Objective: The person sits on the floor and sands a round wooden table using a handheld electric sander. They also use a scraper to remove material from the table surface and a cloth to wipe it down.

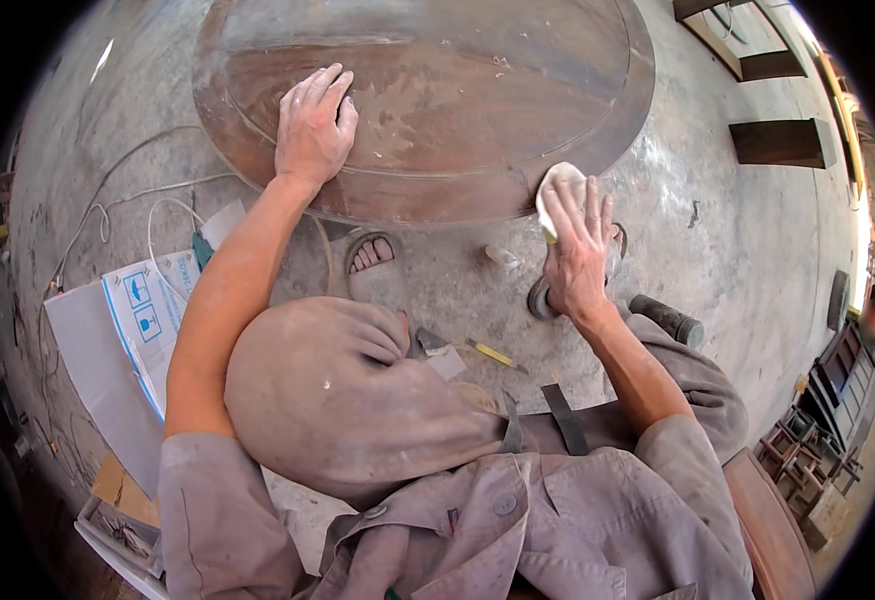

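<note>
A large round brown wooden tabletop [437, 110], dusty and with patches of pale residue, lies in front of me near the floor. My left hand [315, 125] rests on it near its left side, fingers stretched out and nothing held. At the near right rim, my right hand [579, 245] presses a pale round pad [560, 190] against the edge with extended fingers. Much of the pad is under the fingers, so its exact kind is unclear. White dust coats both hands.
Flattened cardboard [107, 350] and a loose cable [107, 205] lie to my left. Between my legs are a yellow utility knife [495, 354], a scraper-like blade [431, 341] and a small clear container [500, 257]. A dark cylinder [667, 320] sits right; wooden pieces [777, 143] stand beyond.
</note>
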